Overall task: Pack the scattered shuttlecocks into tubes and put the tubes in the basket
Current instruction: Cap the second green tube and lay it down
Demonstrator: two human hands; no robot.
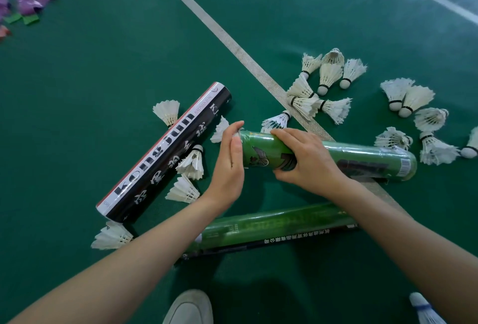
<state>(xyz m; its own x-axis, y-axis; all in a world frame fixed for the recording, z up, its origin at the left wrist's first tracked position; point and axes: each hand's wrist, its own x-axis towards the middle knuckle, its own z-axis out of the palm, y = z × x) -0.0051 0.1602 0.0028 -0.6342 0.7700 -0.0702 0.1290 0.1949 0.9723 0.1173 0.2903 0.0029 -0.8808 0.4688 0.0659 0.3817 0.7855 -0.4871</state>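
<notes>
Your white canvas shoe [190, 308] sits at the bottom edge, with a dark-edged green tube [271, 225] lying just past it under your forearms. Your right hand [302, 158] is curled over the glossy green shuttlecock tube [362, 159] near its left end, and your left hand [230, 166], fingers straight, presses flat against that end. White feather shuttlecocks [328, 75] lie scattered all around on the green court floor [103, 78].

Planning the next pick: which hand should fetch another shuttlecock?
Probably left: the left hand is open at the green tube's end with shuttlecocks beside it, while the right hand grips the tube.
</notes>
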